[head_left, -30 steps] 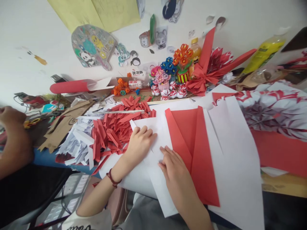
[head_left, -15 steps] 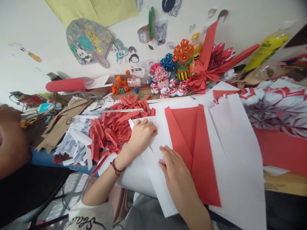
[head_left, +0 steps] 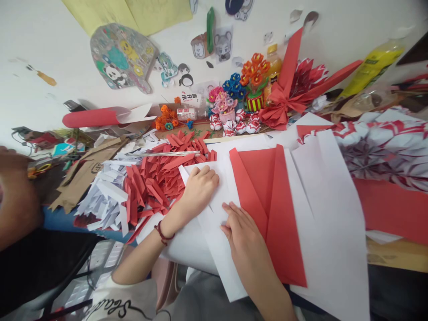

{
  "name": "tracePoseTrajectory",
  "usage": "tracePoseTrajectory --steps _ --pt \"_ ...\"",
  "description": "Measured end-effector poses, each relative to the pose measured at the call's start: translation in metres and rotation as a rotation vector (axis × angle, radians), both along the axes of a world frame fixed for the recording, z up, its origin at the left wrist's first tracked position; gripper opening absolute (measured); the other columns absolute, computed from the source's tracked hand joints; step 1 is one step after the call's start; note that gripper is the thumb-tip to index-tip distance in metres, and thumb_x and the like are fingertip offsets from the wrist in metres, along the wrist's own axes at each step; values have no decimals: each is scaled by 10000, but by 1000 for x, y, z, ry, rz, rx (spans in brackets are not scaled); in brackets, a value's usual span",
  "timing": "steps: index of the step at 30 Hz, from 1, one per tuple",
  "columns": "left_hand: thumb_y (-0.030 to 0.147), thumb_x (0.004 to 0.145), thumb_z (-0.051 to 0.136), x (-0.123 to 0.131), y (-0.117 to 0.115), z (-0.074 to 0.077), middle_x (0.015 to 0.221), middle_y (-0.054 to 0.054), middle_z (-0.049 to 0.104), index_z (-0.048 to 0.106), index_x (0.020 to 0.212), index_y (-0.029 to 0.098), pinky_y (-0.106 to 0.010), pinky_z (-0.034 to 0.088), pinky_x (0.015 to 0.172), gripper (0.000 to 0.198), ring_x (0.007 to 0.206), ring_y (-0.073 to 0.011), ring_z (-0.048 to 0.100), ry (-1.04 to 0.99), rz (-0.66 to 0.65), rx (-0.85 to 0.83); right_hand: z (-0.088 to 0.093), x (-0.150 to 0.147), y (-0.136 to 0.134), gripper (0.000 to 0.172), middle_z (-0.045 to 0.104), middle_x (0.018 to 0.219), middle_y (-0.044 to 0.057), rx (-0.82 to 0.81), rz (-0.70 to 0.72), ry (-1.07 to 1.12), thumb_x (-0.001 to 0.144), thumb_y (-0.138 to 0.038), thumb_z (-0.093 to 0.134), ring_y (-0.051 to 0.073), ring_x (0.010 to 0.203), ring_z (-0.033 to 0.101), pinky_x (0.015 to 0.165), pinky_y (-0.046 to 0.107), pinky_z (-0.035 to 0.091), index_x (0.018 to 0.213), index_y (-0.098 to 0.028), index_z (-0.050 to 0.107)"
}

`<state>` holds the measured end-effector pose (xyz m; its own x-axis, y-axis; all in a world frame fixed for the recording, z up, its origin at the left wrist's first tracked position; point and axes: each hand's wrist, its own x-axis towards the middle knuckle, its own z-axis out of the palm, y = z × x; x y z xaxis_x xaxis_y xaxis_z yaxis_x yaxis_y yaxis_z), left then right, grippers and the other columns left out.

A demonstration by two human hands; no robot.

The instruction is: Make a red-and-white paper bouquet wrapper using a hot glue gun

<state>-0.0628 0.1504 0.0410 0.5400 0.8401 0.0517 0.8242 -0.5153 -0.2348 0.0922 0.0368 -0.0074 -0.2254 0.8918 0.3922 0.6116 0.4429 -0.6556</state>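
Note:
My left hand (head_left: 198,191) lies curled on the far part of a folded white paper sheet (head_left: 220,249), pressing it down. My right hand (head_left: 244,236) rests flat on the same sheet a little nearer to me, fingers together along the edge of a red folded paper (head_left: 270,196). Neither hand grips anything; both press on the paper. A red cord bracelet (head_left: 162,234) circles my left wrist.
A heap of small folded red pieces (head_left: 160,178) and white pieces (head_left: 107,200) lies left of my hands. Large white sheets (head_left: 331,214) spread to the right. Paper flowers (head_left: 240,96), a red bow (head_left: 284,102) and bottles stand by the wall. Another person's arm (head_left: 15,196) is at far left.
My left hand has curled its fingers tighter and slid slightly away along the white sheet. My right hand has barely moved. The view has shifted a little downward.

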Motion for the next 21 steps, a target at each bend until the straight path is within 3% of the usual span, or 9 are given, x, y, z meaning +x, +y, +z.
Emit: tracePoseTrajectory --steps 21 --pt "131 990 499 0 0 -6 854 -104 648 620 849 148 -407 335 717 187 870 -285 551 64 -72 81 -4 -1 0 308 683 1313 163 13 -21 -9 990 -105 505 306 1303 604 1036 512 566 1290 -129 571"
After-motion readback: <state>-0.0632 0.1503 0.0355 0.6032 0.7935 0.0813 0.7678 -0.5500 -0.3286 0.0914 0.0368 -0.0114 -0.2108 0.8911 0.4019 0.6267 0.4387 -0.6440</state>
